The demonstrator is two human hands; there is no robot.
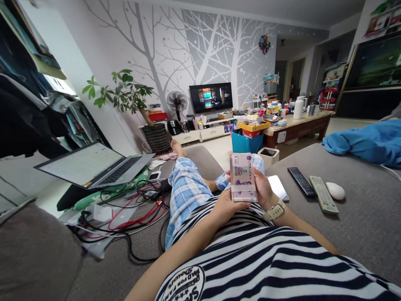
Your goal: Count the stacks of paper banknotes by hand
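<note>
A banded bundle of purple-pink 5-denomination banknotes [243,174] is held upright above my lap, its printed face toward me. A paper strip wraps its lower half. My left hand [224,205] grips it from the left and below, thumb lying along the bottom edge. From the right side, my right hand [264,189] closes on the same bundle; a pale watch [274,210] is on that wrist. Most fingers of both hands are hidden behind the notes.
To my left, an open laptop [100,165] rests on a green cushion beside tangled cables [134,217]. On the sofa at right lie a black remote [301,182], a pale remote [323,194] and a white mouse [335,191]. Ahead stands a blue box [247,143] near a cluttered table [299,130].
</note>
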